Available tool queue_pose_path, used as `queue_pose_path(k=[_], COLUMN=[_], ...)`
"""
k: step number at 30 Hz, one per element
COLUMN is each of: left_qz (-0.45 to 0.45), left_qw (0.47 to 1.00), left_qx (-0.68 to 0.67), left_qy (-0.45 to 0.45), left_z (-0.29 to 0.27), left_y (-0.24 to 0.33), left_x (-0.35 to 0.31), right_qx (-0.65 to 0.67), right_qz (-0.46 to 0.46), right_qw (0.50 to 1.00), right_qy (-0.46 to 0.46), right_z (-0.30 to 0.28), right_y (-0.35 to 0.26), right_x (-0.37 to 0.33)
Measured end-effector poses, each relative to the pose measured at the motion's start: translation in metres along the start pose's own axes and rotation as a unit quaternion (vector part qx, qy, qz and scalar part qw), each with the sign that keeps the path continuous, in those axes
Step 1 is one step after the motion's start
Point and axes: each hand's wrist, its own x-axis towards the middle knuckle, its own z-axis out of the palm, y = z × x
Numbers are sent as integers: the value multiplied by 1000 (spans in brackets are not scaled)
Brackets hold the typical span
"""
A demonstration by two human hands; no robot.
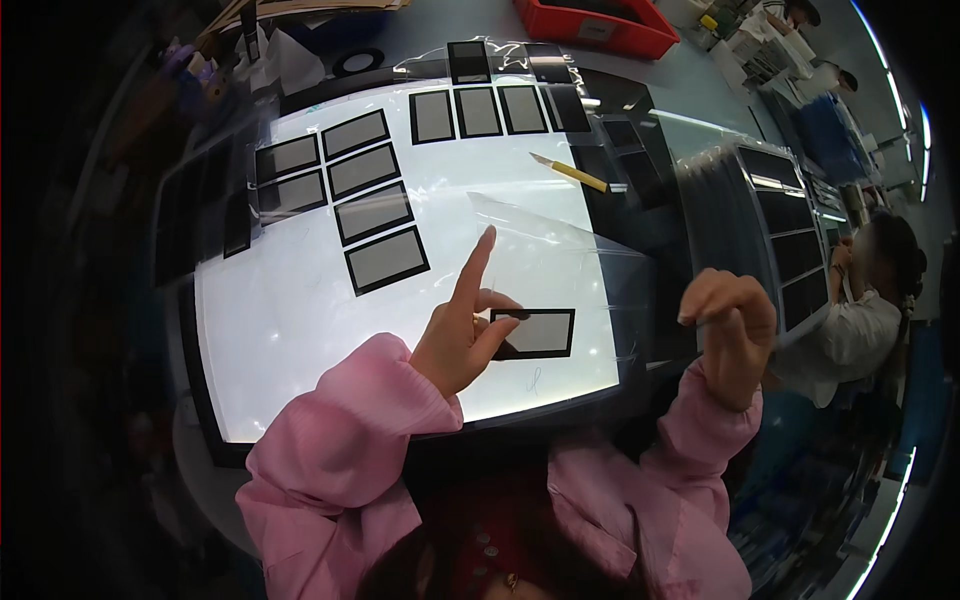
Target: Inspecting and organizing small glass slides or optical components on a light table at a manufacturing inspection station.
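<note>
My left hand (455,340) is over the lower middle of a lit white light table (290,360). Its index finger points up and away, while the thumb and another finger close on the left end of a small grey rectangular panel with a black border (545,333). To the right, beyond the light table's edge, my right hand (735,325) is raised with its fingers curled and pressed together. Whatever it holds, if anything, cannot be made out. A clear film (545,225) lies across the table's right part, just beyond my left hand.
Several similar black-bordered panels (388,260) lie in groups at the left and far side. A yellow-handled craft knife (580,175) rests at the far right. Behind stands a red bin (600,30). Dark panels in clear film (785,220) and another person (865,310) are at right.
</note>
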Motion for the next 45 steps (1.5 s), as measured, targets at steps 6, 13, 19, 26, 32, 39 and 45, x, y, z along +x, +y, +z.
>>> queue_pose_path(k=[6,13,19,26,32,39,45], left_qz=[-64,109,115,91,129,147,133], left_qw=[987,906,865,842,839,821,806], left_qx=[105,400,488,530,526,549,576], left_qy=[101,89,-1,-36,-45,-49,-17], left_z=[-21,-43,-51,-49,-50,-46,-36], left_y=[8,-5,-7,7,4,-2,-6], left_x=[-9,-19,-19,-35,-37,-44,-42], right_qx=[23,-119,-156,-117,-212,-91,-180], right_qz=[206,183,181,273,81,220,-119], right_qw=[973,973,969,949,973,969,973], right_qy=[-100,-76,-65,-105,48,-60,-78], right_z=[60,62,71,69,42,32,42], right_y=[95,103,107,93,87,68,0], right_x=[31,34,27,15,32,14,23])
